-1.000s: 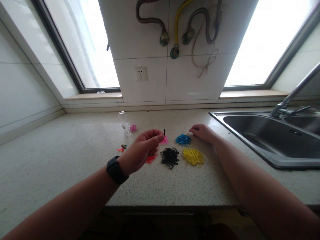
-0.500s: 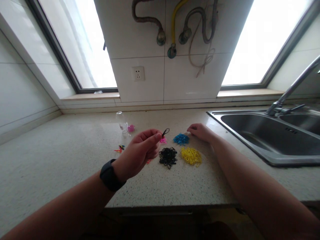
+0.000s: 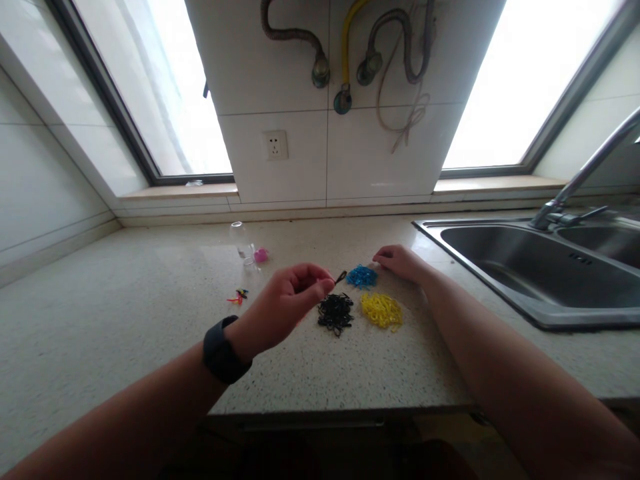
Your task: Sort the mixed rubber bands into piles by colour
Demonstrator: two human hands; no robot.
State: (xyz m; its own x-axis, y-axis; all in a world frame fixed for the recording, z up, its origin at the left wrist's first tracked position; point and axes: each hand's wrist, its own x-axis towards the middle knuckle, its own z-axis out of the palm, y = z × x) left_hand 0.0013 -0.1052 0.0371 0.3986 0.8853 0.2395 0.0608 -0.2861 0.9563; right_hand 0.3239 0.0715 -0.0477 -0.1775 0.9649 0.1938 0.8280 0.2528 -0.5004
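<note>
Between the thumb and fingertips of my left hand (image 3: 287, 303) is a small looped black rubber band (image 3: 341, 276), held in a pinch over the counter. Just below it lies a pile of black rubber bands (image 3: 335, 315). My right hand (image 3: 403, 263) rests on the counter, its fingers loosely bent and pointing left, with nothing seen in them. Beside its fingertips is a pile of blue rubber bands (image 3: 361, 276). Nearer to me is a yellow pile (image 3: 382, 311). My left hand hides most of the pink and orange bands.
Left of my left hand lie a few mixed-colour bands (image 3: 240, 296). Farther back stand a clear bottle (image 3: 241, 243) and a pink cap (image 3: 261, 255). A steel sink (image 3: 500, 257) with a faucet (image 3: 553, 213) is set into the counter (image 3: 165, 300) at the right.
My left hand has moved slightly right and down with the black rubber band, which now points more toward the blue pile. My right hand stays in place.
</note>
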